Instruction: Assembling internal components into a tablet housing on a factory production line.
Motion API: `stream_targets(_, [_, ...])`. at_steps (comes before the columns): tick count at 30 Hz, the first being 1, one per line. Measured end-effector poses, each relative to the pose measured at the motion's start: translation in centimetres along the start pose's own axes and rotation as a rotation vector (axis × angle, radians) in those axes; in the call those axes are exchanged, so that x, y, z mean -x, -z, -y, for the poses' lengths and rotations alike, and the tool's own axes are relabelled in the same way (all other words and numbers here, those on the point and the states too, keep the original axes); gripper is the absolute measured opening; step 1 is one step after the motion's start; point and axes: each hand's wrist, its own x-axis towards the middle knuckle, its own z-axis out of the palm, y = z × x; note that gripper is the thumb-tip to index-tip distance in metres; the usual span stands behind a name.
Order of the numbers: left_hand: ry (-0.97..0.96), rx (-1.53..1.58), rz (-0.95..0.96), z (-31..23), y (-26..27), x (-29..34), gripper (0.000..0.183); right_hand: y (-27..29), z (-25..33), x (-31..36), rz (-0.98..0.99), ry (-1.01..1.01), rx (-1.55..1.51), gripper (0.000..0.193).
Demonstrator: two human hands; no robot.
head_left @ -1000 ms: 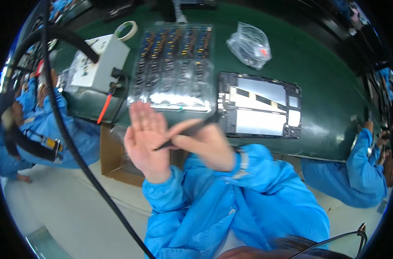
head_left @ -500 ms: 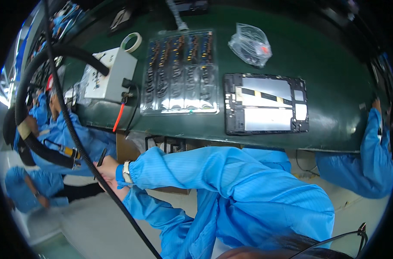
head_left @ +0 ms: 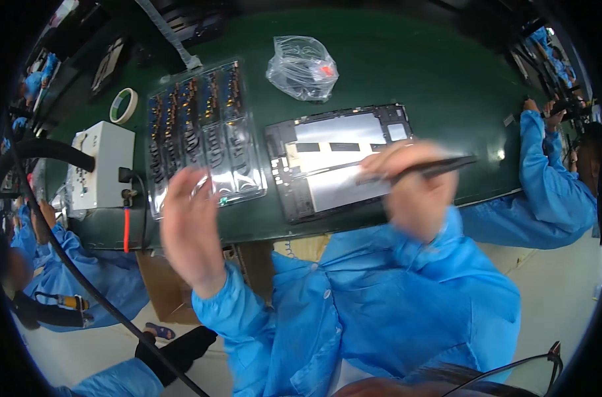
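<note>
My right hand (head_left: 416, 192), blurred, is closed round dark tweezers (head_left: 440, 167), their thin tips pointing left over the opened tablet (head_left: 340, 188). The tablet lies tilted on the green table, with a black frame, silver panels and a strip of black and pale tape across its middle. My left hand (head_left: 192, 231) is raised at the near edge of a clear plastic tray (head_left: 248, 188) that holds rows of small dark parts with orange bits. Motion smears its fingers, so I cannot make out whether they hold anything.
Left of the tray stand a white control box (head_left: 106, 165) with a black hose and red cable, and a tape roll (head_left: 123, 106). A clear plastic bag (head_left: 302, 69) lies beyond the tablet. A cardboard box (head_left: 162, 288) is below the table edge. Co-workers in blue sit at both sides.
Both hands have come from low on the left, away from the table, up over it. The right hand is now above the tablet, the left by the tray. The whole view has shifted and turned.
</note>
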Motion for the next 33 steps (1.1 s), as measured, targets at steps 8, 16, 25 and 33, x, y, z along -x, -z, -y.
stream_targets(8, [-0.437,-1.53,0.527,10.6,-9.5,-8.8,0.019,9.2,-7.2,-7.0,0.046,-0.343,0.466,0.014])
stream_targets(16, [-0.396,-1.241,0.52,12.9,-8.4,-10.1,0.014,9.0,-8.8,-6.4,0.101,-0.413,0.414,0.013])
stream_targets(25, [-0.336,-1.319,0.561,12.1,-8.9,-9.9,0.026,9.1,-8.6,-6.6,0.212,-0.352,0.63,0.014])
stream_targets(33, [-0.359,-1.42,0.646,11.9,-9.0,-9.5,0.031,9.3,-8.7,-6.4,0.208,-0.287,0.584,0.016])
